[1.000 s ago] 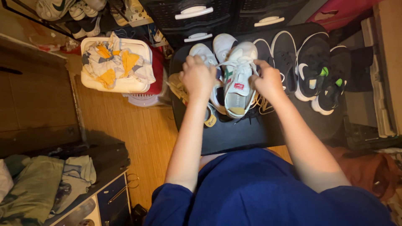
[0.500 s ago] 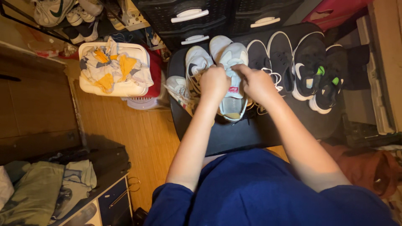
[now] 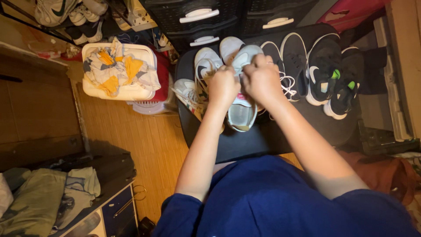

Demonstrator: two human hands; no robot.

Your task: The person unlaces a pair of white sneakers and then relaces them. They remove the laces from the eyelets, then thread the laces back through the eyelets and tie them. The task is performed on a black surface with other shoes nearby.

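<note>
Below you the wooden floor (image 3: pixel 131 140) spreads out to your left, and on it sits a dark low table (image 3: pixel 263 136) that carries a row of shoes in front of black plastic drawers (image 3: pixel 206 17) with white handles. To the left of the table stands a white laundry basket (image 3: pixel 120 90) holding crumpled white, yellow and grey cloth. At the lower left a pile of folded grey-green clothes (image 3: pixel 39 206) lies on a dark cabinet top. On the right half of the table two pairs of black sneakers (image 3: pixel 315 66) stand side by side, the outer pair with green marks. On the left half lie white sneakers (image 3: pixel 199 74), one of them on its side at the table edge. Between those groups, right under your hands, is the pale grey sneaker (image 3: pixel 240 115): its heel end points toward you and shows below your knuckles, its toe shows just beyond your fingers. Your left hand (image 3: pixel 222 87) is curled closed over the left side of the shoe's top, and your right hand (image 3: pixel 262 80) is curled closed over the right side, the two hands touching or nearly so. Both appear to pinch the shoe's laces, though the fingers hide exactly what they grip.
</note>
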